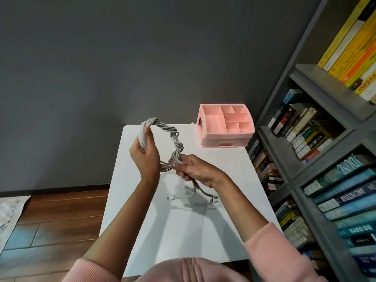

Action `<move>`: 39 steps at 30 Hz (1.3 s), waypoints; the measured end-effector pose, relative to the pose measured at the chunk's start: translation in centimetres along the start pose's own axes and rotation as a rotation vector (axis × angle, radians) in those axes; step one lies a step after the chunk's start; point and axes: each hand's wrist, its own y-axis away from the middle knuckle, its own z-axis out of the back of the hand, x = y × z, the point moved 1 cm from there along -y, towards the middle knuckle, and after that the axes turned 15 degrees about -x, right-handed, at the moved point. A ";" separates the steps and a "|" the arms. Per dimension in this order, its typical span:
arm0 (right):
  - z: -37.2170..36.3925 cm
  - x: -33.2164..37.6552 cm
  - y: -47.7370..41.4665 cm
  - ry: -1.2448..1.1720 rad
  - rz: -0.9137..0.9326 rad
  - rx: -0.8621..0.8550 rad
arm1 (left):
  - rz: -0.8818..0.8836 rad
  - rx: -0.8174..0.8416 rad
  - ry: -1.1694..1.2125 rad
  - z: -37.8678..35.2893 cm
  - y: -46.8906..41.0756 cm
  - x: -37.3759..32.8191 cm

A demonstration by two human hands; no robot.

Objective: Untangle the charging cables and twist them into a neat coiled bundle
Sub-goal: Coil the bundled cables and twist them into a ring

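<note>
Several grey-white charging cables [176,139] are twisted together into a ring held upright above the white table [223,210]. My left hand [144,157] grips the ring's left side, thumb up against the strands. My right hand [194,169] is closed on the ring's lower right part, where the twist ends. Loose cable ends with white plugs [191,195] hang below my right hand and rest on the table.
A pink compartment organizer [225,126] stands at the table's far right corner. A grey bookshelf [317,159] full of books runs along the right. Wooden floor [50,216] and a rug edge lie to the left; a dark wall is behind.
</note>
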 end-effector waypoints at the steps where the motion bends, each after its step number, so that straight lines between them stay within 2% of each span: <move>1: 0.1 0.2 0.1 -0.007 -0.005 0.005 | 0.066 -0.035 0.009 0.1 -0.5 0.3; 4: -0.1 0.7 0.5 -0.010 0.035 -0.010 | 0.236 -0.116 -0.016 0.3 -1.6 1.1; 6: -0.6 0.5 0.5 -0.067 0.057 -0.062 | 0.315 -0.106 -0.047 0.6 -2.0 2.0; 8: -1.0 -0.1 0.4 -0.160 0.056 -0.092 | 0.307 -0.072 -0.117 0.9 -2.1 2.9; 10: -1.3 -0.6 0.3 -0.246 0.029 -0.101 | 0.134 -0.087 -0.257 1.5 -2.0 3.6; 13: -1.8 -0.9 0.4 -0.313 0.000 -0.086 | -0.329 -0.136 -0.492 2.2 -0.8 3.2; 15: -2.0 -1.2 0.4 -0.364 -0.018 -0.083 | -0.618 -0.086 -0.587 2.7 -0.2 3.1; 17: -1.9 -1.6 0.2 -0.433 -0.047 -0.089 | -0.775 -0.034 -0.616 3.0 -0.1 3.2; 20: -1.7 -1.9 0.2 -0.496 -0.070 -0.090 | -0.780 0.007 -0.602 2.7 -0.1 2.5; 23: -1.2 -1.6 0.2 -0.442 -0.057 -0.106 | -0.787 0.071 -0.670 2.0 -0.8 2.0; 28: 0.1 -1.2 0.3 -0.280 -0.001 -0.158 | -1.004 0.303 -0.859 0.6 -2.6 0.9; 33: 0.7 -1.2 0.4 -0.141 0.076 -0.178 | -1.012 0.491 -0.964 -0.5 -3.8 0.8; 39: 0.8 -1.7 0.7 -0.110 0.076 -0.222 | -1.019 0.526 -0.890 -0.9 -3.0 0.6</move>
